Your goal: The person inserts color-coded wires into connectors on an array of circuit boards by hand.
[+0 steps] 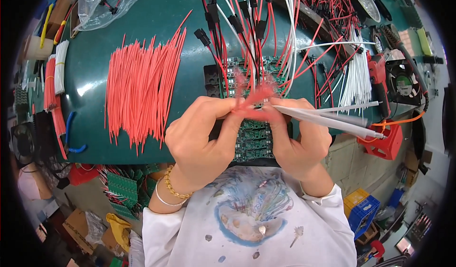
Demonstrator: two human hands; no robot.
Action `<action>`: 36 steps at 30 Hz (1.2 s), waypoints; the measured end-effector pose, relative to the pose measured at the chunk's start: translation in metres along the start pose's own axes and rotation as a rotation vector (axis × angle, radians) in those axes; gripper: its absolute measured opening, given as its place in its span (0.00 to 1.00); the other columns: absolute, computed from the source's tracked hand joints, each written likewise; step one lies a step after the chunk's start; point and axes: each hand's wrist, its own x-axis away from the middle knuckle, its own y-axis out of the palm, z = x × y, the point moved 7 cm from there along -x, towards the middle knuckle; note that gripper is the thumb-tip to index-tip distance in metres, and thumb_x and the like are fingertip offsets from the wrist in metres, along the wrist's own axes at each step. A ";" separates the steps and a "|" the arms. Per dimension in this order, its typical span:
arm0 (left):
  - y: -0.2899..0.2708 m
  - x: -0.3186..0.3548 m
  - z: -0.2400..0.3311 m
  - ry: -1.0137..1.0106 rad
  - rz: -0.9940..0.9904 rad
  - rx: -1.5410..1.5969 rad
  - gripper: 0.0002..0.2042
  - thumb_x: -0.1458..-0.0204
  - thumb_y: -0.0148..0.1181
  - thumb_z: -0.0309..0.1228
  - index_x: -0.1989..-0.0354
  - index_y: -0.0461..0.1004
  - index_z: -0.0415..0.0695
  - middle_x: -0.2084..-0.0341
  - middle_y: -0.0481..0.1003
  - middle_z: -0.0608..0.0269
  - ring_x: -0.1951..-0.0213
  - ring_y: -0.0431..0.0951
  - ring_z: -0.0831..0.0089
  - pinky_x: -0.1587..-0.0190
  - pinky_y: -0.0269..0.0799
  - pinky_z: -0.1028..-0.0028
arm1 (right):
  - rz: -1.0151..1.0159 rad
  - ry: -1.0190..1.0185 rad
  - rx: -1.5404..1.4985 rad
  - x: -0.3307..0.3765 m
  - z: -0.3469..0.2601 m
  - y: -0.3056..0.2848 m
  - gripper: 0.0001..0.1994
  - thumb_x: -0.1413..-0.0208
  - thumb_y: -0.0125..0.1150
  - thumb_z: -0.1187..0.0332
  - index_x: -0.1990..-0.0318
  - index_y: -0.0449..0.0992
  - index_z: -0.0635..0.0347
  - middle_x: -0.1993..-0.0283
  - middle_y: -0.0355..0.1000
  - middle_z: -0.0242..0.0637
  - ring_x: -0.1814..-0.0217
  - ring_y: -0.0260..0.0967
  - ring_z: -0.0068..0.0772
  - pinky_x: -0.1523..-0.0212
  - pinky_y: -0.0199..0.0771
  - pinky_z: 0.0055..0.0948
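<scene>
Both my hands meet in front of me, close above a panel of green circuit boards [254, 143]. My left hand [202, 131] is closed in a pinch on red wires [259, 96], which are smeared by motion. Pinched in my right hand [304, 141] is a small bunch of white wires [327, 117] whose free ends point right. The red wires run between the two hands, and I cannot tell if the right fingers grip them too. Red, white and black wires with black connectors [232, 22] rise from the far part of the panel.
A wide pile of cut red wires [142, 89] lies to the left on the green table [85, 138]. White wires [354, 79] lie at the right, beside a red glue gun [378, 77], its red stand [387, 141] and a black fan [403, 81]. Green boards [122, 188] sit below the table edge.
</scene>
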 end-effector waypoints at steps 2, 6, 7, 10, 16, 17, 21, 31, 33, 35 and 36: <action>0.001 -0.001 0.000 0.016 0.005 0.006 0.09 0.59 0.67 0.15 0.68 0.76 0.36 0.78 0.76 0.57 0.80 0.75 0.70 0.79 0.68 0.77 | -0.021 0.016 0.043 -0.001 -0.001 -0.001 0.07 0.55 0.66 0.83 0.68 0.76 0.67 0.69 0.76 0.40 0.75 0.73 0.36 0.77 0.71 0.29; 0.004 0.000 0.001 0.036 -0.014 0.006 0.10 0.60 0.66 0.15 0.68 0.76 0.36 0.77 0.76 0.56 0.79 0.76 0.68 0.79 0.68 0.76 | -0.003 -0.004 0.033 -0.002 -0.002 -0.001 0.07 0.56 0.66 0.83 0.69 0.76 0.67 0.69 0.76 0.40 0.75 0.72 0.36 0.77 0.70 0.28; 0.004 0.000 0.001 0.036 -0.015 0.008 0.10 0.60 0.66 0.15 0.68 0.76 0.36 0.77 0.76 0.56 0.79 0.76 0.68 0.79 0.68 0.76 | 0.003 -0.028 0.057 -0.003 -0.005 -0.002 0.07 0.56 0.66 0.83 0.69 0.75 0.67 0.69 0.76 0.40 0.75 0.72 0.36 0.77 0.70 0.27; 0.004 0.000 0.004 0.069 -0.018 -0.045 0.11 0.60 0.66 0.15 0.67 0.76 0.36 0.78 0.76 0.56 0.79 0.76 0.68 0.79 0.69 0.76 | 0.012 -0.015 0.034 -0.001 -0.003 -0.002 0.07 0.57 0.66 0.84 0.69 0.75 0.68 0.69 0.76 0.41 0.75 0.72 0.36 0.76 0.70 0.27; 0.005 0.006 0.006 0.121 0.042 -0.082 0.12 0.61 0.65 0.14 0.65 0.76 0.36 0.78 0.76 0.57 0.79 0.77 0.68 0.78 0.69 0.77 | 0.013 -0.013 -0.055 0.005 0.004 0.002 0.09 0.58 0.66 0.85 0.68 0.75 0.69 0.69 0.76 0.42 0.75 0.71 0.37 0.77 0.69 0.27; 0.005 0.007 0.006 0.120 0.044 -0.074 0.11 0.61 0.65 0.14 0.66 0.76 0.36 0.78 0.76 0.57 0.79 0.77 0.68 0.78 0.69 0.77 | 0.015 -0.013 -0.056 0.005 0.004 0.003 0.09 0.58 0.66 0.85 0.68 0.75 0.69 0.69 0.76 0.42 0.75 0.71 0.37 0.77 0.69 0.27; 0.007 0.000 0.009 0.065 -0.042 -0.085 0.10 0.60 0.65 0.15 0.67 0.78 0.36 0.77 0.77 0.56 0.79 0.76 0.68 0.78 0.69 0.77 | -0.009 -0.043 -0.025 0.000 0.002 0.004 0.12 0.58 0.65 0.85 0.64 0.74 0.71 0.72 0.73 0.42 0.77 0.68 0.38 0.78 0.67 0.29; -0.015 0.022 -0.013 -0.552 0.238 0.323 0.08 0.56 0.65 0.14 0.66 0.79 0.33 0.74 0.78 0.54 0.74 0.80 0.73 0.71 0.74 0.77 | 0.085 0.400 -0.227 0.003 0.030 -0.023 0.05 0.53 0.63 0.84 0.68 0.77 0.68 0.70 0.76 0.41 0.74 0.72 0.30 0.71 0.71 0.25; -0.012 0.013 -0.006 -0.474 0.129 0.290 0.09 0.56 0.66 0.15 0.65 0.79 0.33 0.75 0.78 0.55 0.74 0.79 0.74 0.72 0.74 0.77 | 0.111 0.521 -0.290 0.009 0.041 -0.038 0.05 0.53 0.64 0.84 0.68 0.77 0.70 0.69 0.77 0.40 0.70 0.73 0.31 0.68 0.72 0.25; 0.003 0.002 0.005 -0.378 -0.030 0.277 0.10 0.57 0.68 0.17 0.65 0.79 0.35 0.77 0.78 0.58 0.76 0.78 0.73 0.74 0.72 0.78 | 0.096 0.474 -0.288 0.012 0.043 -0.041 0.05 0.54 0.65 0.84 0.68 0.77 0.70 0.69 0.76 0.43 0.68 0.74 0.35 0.67 0.73 0.27; 0.011 0.000 0.005 -0.381 -0.035 0.278 0.10 0.57 0.68 0.17 0.65 0.79 0.35 0.77 0.78 0.58 0.76 0.78 0.73 0.74 0.72 0.78 | 0.091 0.462 -0.291 0.015 0.042 -0.040 0.05 0.54 0.65 0.84 0.69 0.76 0.71 0.69 0.76 0.44 0.67 0.74 0.36 0.67 0.73 0.28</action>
